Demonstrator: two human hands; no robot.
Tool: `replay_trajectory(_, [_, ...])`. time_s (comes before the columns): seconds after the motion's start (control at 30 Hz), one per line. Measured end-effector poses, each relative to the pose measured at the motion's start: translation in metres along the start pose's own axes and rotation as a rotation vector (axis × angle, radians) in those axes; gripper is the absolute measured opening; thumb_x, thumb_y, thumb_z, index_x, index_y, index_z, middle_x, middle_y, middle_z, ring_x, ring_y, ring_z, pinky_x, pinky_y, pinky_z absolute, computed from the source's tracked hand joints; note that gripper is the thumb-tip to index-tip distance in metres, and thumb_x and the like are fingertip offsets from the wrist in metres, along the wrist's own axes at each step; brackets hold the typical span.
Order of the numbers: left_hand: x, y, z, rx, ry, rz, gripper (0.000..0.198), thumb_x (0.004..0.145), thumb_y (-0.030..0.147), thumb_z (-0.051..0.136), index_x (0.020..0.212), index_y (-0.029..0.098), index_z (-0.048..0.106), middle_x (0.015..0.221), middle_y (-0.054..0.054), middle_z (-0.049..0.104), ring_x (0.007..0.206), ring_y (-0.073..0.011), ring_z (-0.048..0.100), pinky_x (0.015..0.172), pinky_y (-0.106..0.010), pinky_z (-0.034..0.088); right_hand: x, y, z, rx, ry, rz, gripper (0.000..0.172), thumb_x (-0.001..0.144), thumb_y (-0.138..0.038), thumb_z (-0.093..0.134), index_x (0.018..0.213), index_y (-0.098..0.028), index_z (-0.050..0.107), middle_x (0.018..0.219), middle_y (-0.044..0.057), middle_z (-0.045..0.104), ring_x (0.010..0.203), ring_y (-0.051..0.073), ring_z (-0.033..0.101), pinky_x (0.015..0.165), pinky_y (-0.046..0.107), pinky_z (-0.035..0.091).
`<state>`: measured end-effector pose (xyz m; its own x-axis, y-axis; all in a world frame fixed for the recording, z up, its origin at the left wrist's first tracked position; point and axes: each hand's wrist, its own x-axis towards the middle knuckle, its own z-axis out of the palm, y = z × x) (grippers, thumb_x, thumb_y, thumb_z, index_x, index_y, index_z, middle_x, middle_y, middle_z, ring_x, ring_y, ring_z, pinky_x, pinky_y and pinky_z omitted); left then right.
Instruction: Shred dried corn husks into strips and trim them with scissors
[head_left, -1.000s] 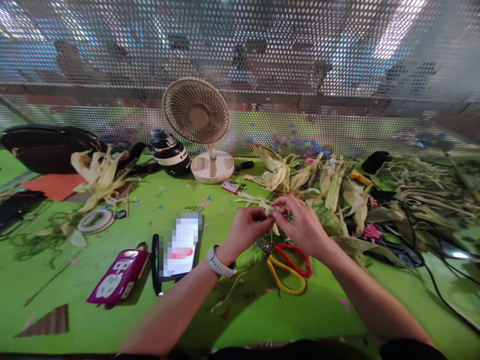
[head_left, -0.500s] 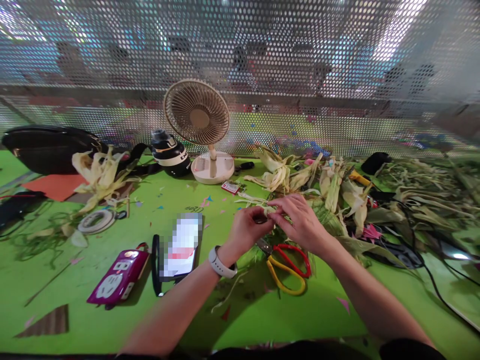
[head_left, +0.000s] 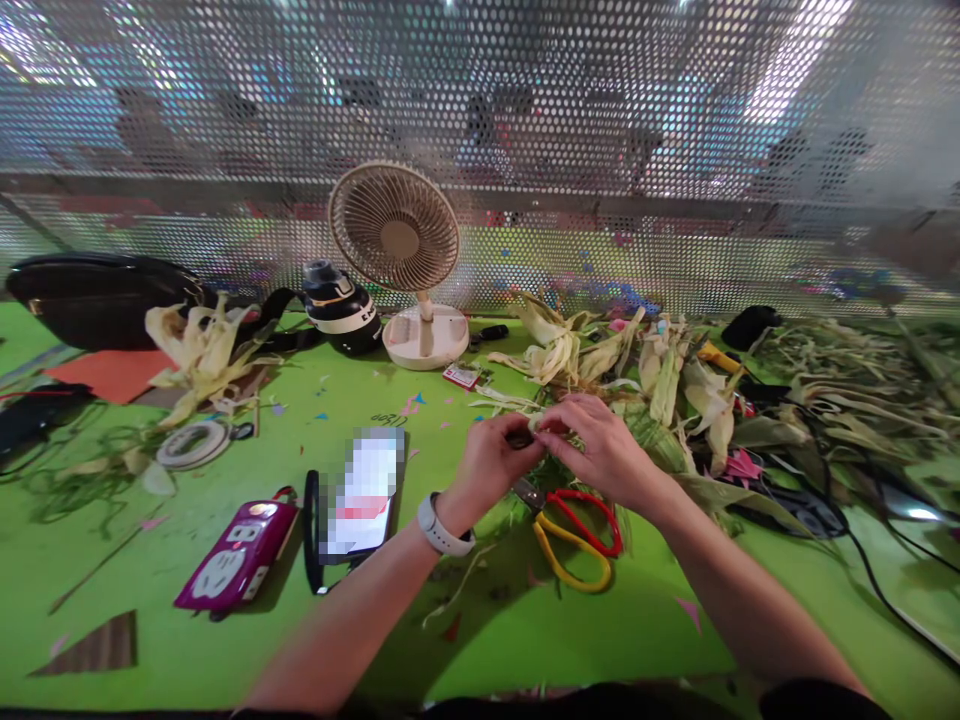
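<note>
My left hand [head_left: 491,462] and my right hand [head_left: 600,448] meet above the green table [head_left: 225,650], both pinched on a small pale strip of corn husk [head_left: 537,421] held between the fingertips. A white watch sits on my left wrist [head_left: 441,527]. Just below the hands lie scissors with red and yellow handles [head_left: 574,535]. A heap of corn husks [head_left: 660,380] spreads behind and to the right of my hands.
A small beige fan [head_left: 397,250] stands at the back by the perforated metal screen [head_left: 480,120]. A phone [head_left: 360,495] and a purple power strip [head_left: 236,555] lie to the left. Further left are a tape roll [head_left: 191,443], a husk bundle [head_left: 199,350] and a black bag [head_left: 97,295]. Black cables [head_left: 862,530] run at the right.
Both hands have sunk slightly and closed in on the husk strip, the right fingers curling over it. Nothing else has moved.
</note>
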<state>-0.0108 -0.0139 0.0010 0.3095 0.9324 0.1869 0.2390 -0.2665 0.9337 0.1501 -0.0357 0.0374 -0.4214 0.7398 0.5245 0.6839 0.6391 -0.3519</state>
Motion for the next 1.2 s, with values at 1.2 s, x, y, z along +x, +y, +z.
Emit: replay_trajectory(1.2, [-0.0015, 0.0008, 0.0034, -0.023, 0.024, -0.044, 0.023, 0.068, 0.029, 0.064, 0.056, 0.014, 0.052, 0.051, 0.005, 0.042, 0.050, -0.0068, 0.035, 0.048, -0.020, 0.026, -0.0027, -0.0064, 0.0052, -0.063, 0.063, -0.052, 0.031, 0.083, -0.010, 0.049, 0.111, -0.021, 0.057, 0.085, 0.004, 0.069, 0.080, 0.019, 0.063, 0.084, 0.037, 0.048])
